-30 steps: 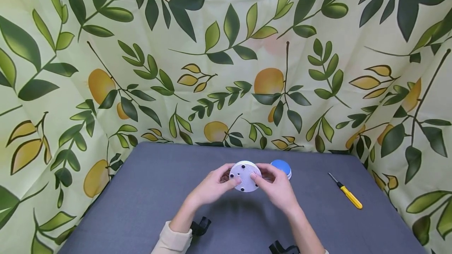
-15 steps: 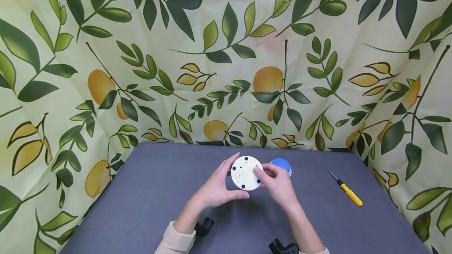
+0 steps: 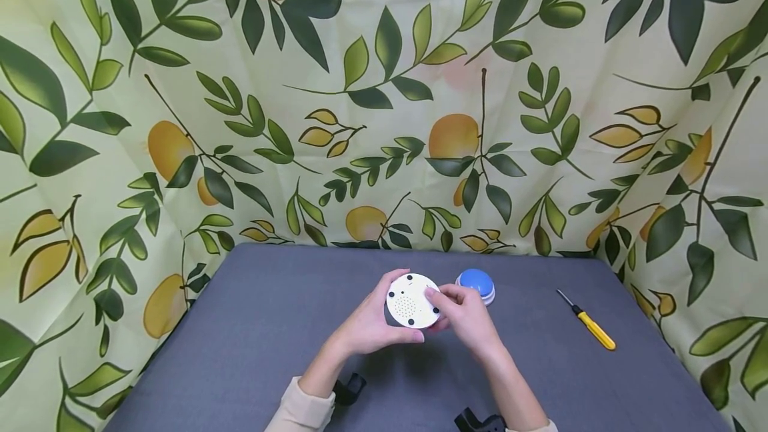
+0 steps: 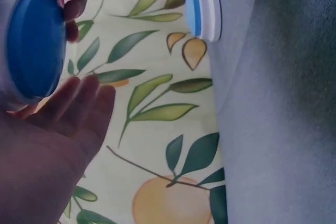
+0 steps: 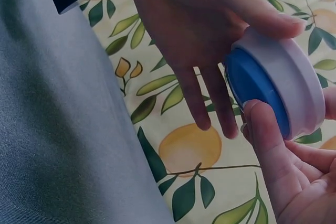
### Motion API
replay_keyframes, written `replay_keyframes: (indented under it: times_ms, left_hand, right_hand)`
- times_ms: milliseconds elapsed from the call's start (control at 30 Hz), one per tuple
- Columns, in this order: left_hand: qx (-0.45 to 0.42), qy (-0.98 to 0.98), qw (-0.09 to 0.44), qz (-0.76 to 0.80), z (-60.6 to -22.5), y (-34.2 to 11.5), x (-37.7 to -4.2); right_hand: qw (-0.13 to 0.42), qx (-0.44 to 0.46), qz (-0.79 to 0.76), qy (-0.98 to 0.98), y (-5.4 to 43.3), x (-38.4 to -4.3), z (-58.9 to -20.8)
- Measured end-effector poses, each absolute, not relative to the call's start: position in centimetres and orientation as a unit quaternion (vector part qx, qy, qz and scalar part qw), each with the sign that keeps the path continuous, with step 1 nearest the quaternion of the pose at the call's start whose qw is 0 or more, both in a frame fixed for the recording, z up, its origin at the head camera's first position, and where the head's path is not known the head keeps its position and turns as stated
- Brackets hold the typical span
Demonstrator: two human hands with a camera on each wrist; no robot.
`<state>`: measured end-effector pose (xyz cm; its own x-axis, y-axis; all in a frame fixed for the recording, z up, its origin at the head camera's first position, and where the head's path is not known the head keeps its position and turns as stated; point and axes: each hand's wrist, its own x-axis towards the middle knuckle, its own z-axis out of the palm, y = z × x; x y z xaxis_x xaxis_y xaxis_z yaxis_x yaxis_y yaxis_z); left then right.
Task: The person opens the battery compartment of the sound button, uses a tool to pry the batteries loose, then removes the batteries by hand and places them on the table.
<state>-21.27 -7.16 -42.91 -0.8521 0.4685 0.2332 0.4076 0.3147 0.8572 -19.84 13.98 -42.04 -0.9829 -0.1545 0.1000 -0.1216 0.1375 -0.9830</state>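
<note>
A round white push button with a blue dome [image 4: 37,43] is held up above the table. Its white underside [image 3: 408,305], dotted with small holes and black feet, faces the head camera. At the rim, my right hand [image 3: 465,315] pinches it, thumb on the underside and fingertips [image 5: 260,111] on the blue side. My left hand [image 3: 372,322] is spread around its left side, thumb below and fingers stretched out. Seen from the right wrist, the left thumb is close to the white rim; whether it touches is unclear. Behind the right hand, a second blue-topped button [image 3: 477,283] stands on the table.
A yellow-handled screwdriver [image 3: 591,325] lies on the grey table [image 3: 288,299] at the right. Black wrist mounts [image 3: 350,389] show beside both forearms. Leaf-and-fruit printed cloth [image 3: 384,172] hangs behind the table and at the sides.
Both hands held the button a second ago; then the left fingers straightened and the left thumb came off the underside. Since half a second ago the button has moved slightly down and left.
</note>
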Motion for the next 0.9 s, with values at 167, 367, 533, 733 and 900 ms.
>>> replay_keyframes:
  times_ms: [167,367,533,733,900]
  left_hand:
    - [0.265,0.802,0.034,0.534,-43.2,-6.9,-21.3]
    - [0.245,0.809,0.011,0.534,-43.2,-6.7,-21.2]
    - [0.247,0.811,0.002,0.53,-43.4,-6.6,-21.3]
    - [0.243,0.814,-0.005,0.527,-43.6,-6.3,-21.2]
    - [0.235,0.815,-0.014,0.53,-43.6,-6.0,-21.1]
  right_hand:
    - [0.012,-0.081,-0.639,0.765,13.9,-19.9,-41.9]
    - [-0.037,-0.067,-0.62,0.781,13.6,-19.4,-41.4]
    - [-0.082,-0.054,-0.584,0.806,13.3,-19.1,-41.2]
    - [-0.103,-0.048,-0.553,0.826,12.7,-19.1,-41.4]
    - [-0.13,-0.036,-0.546,0.827,12.3,-19.1,-41.7]
